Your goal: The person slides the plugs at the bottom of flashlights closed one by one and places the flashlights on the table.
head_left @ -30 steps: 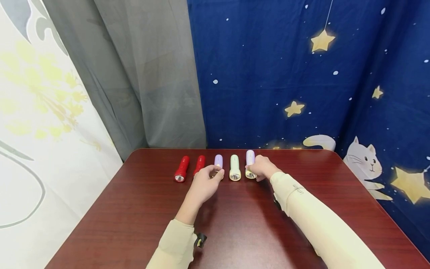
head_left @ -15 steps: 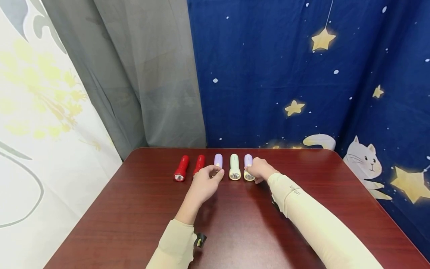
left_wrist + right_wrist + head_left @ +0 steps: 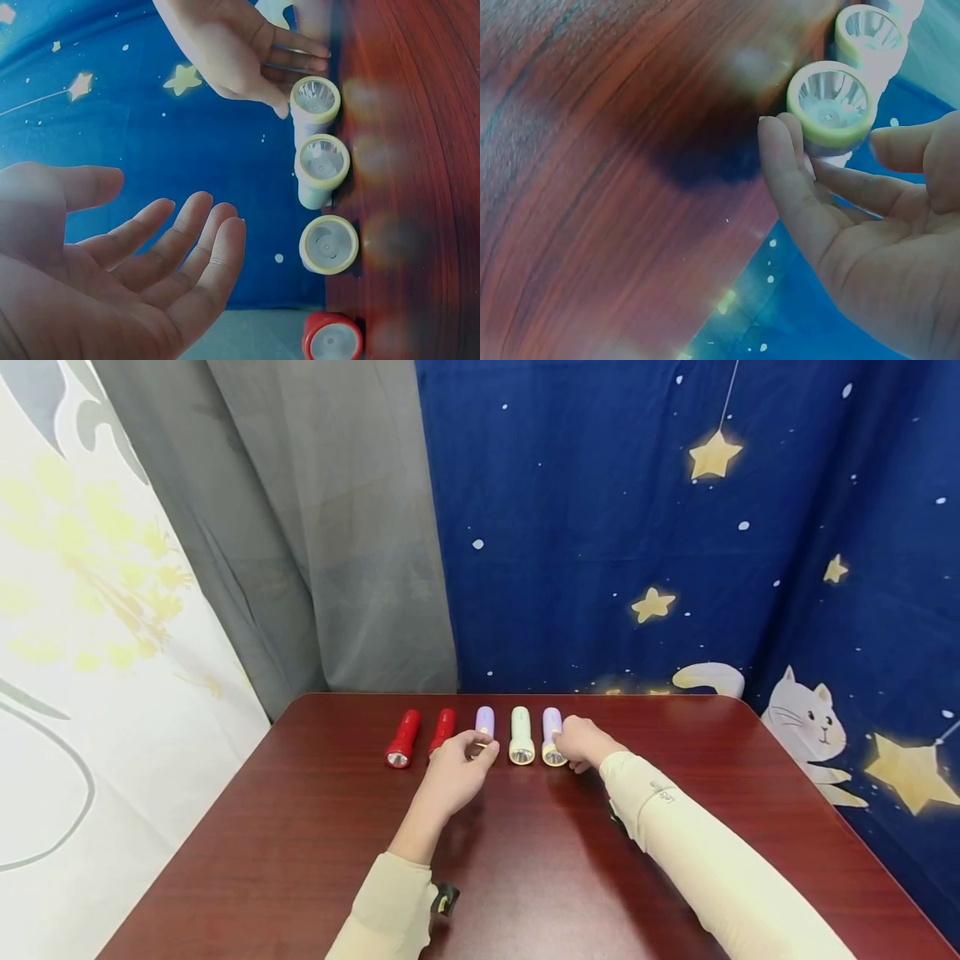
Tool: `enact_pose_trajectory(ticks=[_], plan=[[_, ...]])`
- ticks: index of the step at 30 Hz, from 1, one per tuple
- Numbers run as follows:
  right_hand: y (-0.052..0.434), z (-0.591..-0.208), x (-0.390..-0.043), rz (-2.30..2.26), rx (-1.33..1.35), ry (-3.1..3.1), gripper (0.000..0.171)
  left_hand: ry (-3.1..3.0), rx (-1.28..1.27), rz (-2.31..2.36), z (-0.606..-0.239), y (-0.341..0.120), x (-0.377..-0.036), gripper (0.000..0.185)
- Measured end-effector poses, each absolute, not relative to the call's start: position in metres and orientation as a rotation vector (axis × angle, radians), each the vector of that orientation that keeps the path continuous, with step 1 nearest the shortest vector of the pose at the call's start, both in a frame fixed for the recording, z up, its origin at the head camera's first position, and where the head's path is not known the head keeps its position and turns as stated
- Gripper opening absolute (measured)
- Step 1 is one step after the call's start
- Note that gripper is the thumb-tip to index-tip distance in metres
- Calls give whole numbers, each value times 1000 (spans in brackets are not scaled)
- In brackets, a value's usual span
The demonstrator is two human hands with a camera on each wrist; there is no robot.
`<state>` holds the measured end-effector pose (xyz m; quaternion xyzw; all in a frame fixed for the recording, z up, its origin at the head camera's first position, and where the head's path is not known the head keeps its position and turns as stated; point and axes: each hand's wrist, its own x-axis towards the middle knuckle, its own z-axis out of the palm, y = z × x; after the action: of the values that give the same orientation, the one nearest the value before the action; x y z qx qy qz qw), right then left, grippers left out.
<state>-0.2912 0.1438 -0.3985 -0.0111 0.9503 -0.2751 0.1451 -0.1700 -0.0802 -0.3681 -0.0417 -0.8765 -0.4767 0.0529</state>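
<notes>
My right hand (image 3: 588, 740) is at the rightmost purple flashlight (image 3: 552, 727), which lies lens toward me. In the right wrist view, the thumb tip is right at one side of its yellow rim (image 3: 831, 141), and fairly straight fingers (image 3: 780, 154) lie along the other. My left hand (image 3: 459, 770) hovers, fingers spread and loosely bent, in front of the other purple flashlight (image 3: 485, 718), partly hiding it. In the left wrist view, nothing lies in that palm (image 3: 142, 270). Between the two purple ones lies a pale green flashlight (image 3: 521, 727).
Two red flashlights, one at the left end (image 3: 405, 735) and one beside it (image 3: 444, 727), continue the row along the far part of the dark red table (image 3: 300, 860). A blue starry curtain (image 3: 585, 527) and a grey curtain (image 3: 360, 527) hang behind the table's far edge.
The right-hand purple flashlight has come slightly left and nearer, into line with the row. The right hand moved with it, then its thumb slid a little off the body. The left hand stays put.
</notes>
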Motion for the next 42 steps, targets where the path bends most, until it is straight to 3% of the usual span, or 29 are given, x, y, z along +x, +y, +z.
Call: enact_pose_trajectory(ticks=[6,15,24,27,33,42], plan=[[151,-392,-287,-780,-82,2728,16,-2662,-123,-1466,-368,-80,-168,27],[187,-359,-275,-852,-296,2659,37,-2667,-119,-1469,-368,-80,-166,27],[233,-316,-236,-498,-414,2729,15,-2666,-150,-1471,-365,-77,-166,25],[241,-318,-219,-358,-433,2713,9,-2663,-153,-1480,-363,-77,-166,24],[246,-333,-189,-224,-292,2659,18,-2666,-157,-1474,-361,-77,-164,24],[246,-352,-175,-214,-85,2616,25,-2674,-128,-1486,-360,-76,-162,24]])
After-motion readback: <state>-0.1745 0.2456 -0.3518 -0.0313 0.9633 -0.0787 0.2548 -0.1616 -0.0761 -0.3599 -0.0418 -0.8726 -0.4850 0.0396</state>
